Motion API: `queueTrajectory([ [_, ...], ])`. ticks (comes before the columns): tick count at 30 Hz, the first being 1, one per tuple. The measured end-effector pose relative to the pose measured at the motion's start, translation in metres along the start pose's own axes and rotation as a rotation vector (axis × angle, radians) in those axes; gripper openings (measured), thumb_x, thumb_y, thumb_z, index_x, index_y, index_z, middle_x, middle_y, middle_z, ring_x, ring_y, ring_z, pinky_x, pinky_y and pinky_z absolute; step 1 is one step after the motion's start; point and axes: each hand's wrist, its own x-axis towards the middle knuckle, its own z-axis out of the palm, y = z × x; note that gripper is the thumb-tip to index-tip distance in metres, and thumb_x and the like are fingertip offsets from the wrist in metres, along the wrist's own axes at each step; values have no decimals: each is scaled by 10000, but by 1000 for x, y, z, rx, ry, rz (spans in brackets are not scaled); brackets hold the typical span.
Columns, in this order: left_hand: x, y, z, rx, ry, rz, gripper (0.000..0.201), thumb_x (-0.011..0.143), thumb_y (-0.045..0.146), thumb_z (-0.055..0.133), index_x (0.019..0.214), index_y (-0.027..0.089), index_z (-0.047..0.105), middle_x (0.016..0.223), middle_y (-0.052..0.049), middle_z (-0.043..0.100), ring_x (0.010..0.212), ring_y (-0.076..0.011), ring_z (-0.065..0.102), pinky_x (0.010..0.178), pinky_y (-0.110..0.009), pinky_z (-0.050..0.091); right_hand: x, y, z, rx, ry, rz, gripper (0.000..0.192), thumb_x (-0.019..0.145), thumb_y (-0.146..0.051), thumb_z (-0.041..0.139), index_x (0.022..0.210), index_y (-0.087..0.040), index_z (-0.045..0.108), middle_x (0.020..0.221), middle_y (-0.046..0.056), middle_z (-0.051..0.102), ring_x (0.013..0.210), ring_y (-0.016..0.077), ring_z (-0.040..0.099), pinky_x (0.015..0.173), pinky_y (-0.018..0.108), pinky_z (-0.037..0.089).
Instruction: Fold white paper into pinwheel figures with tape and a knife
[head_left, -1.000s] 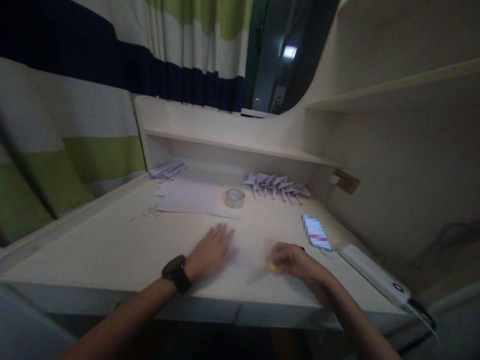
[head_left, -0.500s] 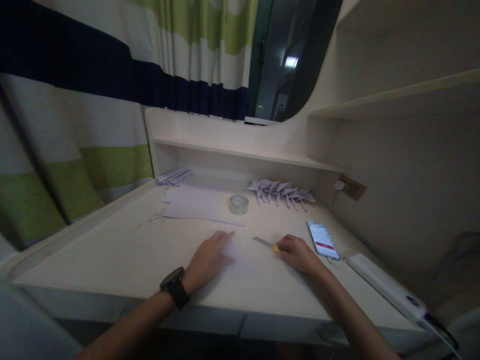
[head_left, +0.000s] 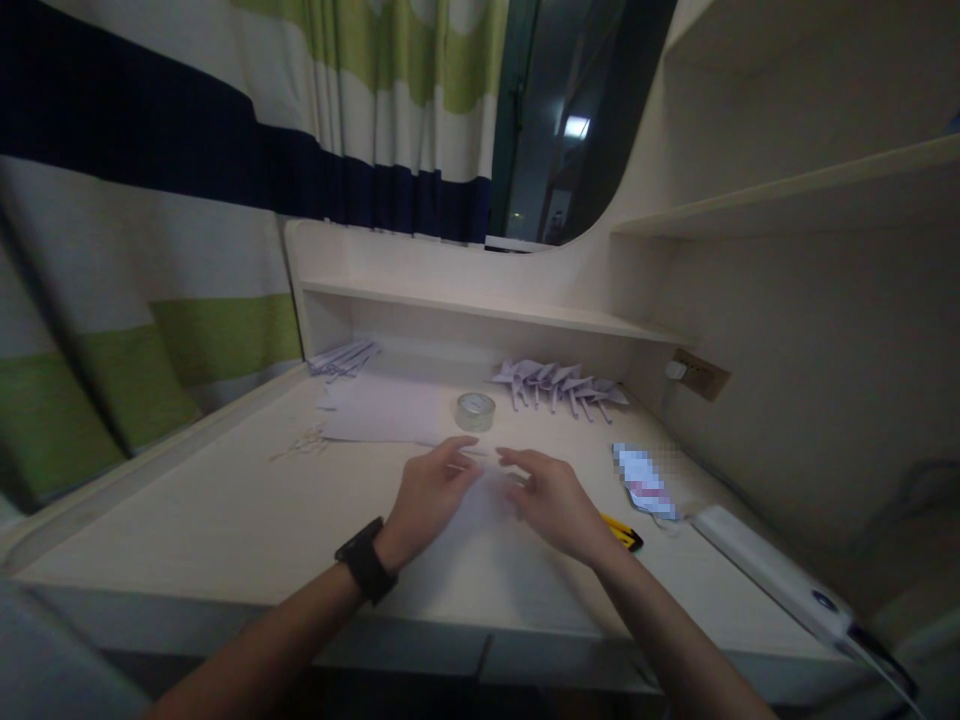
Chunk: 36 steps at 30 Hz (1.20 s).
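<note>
**Your desk, front to back**

Your left hand (head_left: pixel 429 493) and right hand (head_left: pixel 553 503) meet on the sheet (head_left: pixel 480 510). The knife (head_left: pixel 622 532) lies right of them, the phone (head_left: pixel 645 481) farther right. Behind sits the tape roll (head_left: pixel 475 411), folded papers (head_left: pixel 559 383) behind that.

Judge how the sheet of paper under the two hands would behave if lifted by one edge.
The sheet of paper looks thin and lies flat on the desk, so it would probably droop and weigh almost nothing. With both hands off it, it could likely slide easily.
</note>
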Motion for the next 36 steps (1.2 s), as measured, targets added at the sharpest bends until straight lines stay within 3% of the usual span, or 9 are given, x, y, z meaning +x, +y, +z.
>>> queueTrajectory([
  [3, -7, 17, 2, -17, 5, 73, 282, 840, 304, 572, 1117, 249, 589, 859, 16, 732, 833, -180, 686, 798, -295, 513, 4, -13, 1, -7, -7, -37, 450, 761, -158, 622, 1204, -233, 597, 1022, 66, 691, 691, 160, 641, 697, 301, 501],
  [7, -11, 28, -6, 39, 26, 119, 295, 888, 371, 505, 1138, 236, 585, 920, -13, 728, 863, -186, 679, 801, -295, 510, -1, -13, -4, -13, 10, -63, 265, 758, -174, 631, 1007, -234, 700, 820, 34, 715, 693, 172, 643, 676, 297, 500],
  [12, 6, 4, -27, 246, 96, 240, 366, 854, 442, 522, 1113, 202, 621, 1219, -76, 612, 1149, -240, 540, 1013, -406, 379, -20, -7, -14, 142, -26, -193, 78, 779, -193, 635, 780, -213, 711, 827, 44, 686, 744, 161, 639, 677, 271, 510],
  [16, 18, -22, -40, 220, -211, 73, 600, 664, 533, 690, 1146, 182, 618, 1201, -119, 620, 1080, -302, 573, 925, -438, 438, -34, 3, -16, 203, -60, -290, 118, 776, -148, 625, 823, -226, 701, 900, 45, 685, 824, 166, 642, 748, 284, 517],
  [19, 18, -27, -43, -36, -404, -89, 452, 715, 483, 653, 994, 129, 680, 945, -110, 704, 797, -242, 651, 677, -340, 517, -42, 14, -12, 197, 11, -297, 181, 773, -109, 585, 837, -230, 703, 926, 52, 687, 855, 176, 648, 769, 308, 523],
  [22, 13, -25, -42, -277, -436, -229, 377, 759, 452, 611, 855, 96, 691, 748, -86, 686, 632, -175, 619, 525, -257, 480, -48, 26, -8, 167, 131, -252, 221, 746, -82, 568, 821, -235, 708, 1019, 70, 667, 939, 201, 631, 804, 341, 520],
  [25, 8, -25, -40, -372, -375, -285, 362, 741, 442, 638, 806, 89, 684, 744, -91, 676, 653, -168, 618, 542, -255, 488, -52, 38, -4, 156, 242, -190, 222, 740, -93, 575, 810, -247, 718, 1153, 74, 614, 988, 212, 608, 844, 374, 510],
  [32, 1, -31, -36, -473, -333, -288, 571, 755, 390, 656, 1269, 186, 515, 847, -55, 692, 703, -156, 624, 620, -283, 511, -58, 67, 3, 333, 298, 98, 139, 743, -228, 636, 819, -237, 752, 1069, 93, 678, 922, 235, 651, 820, 400, 532],
  [36, -3, -29, -36, -380, -355, -254, 340, 776, 375, 616, 1004, 133, 685, 887, -87, 694, 756, -173, 620, 649, -283, 506, -59, 74, 5, 492, 248, 299, 170, 679, -319, 717, 803, -210, 756, 937, 93, 723, 886, 262, 664, 804, 418, 531],
])
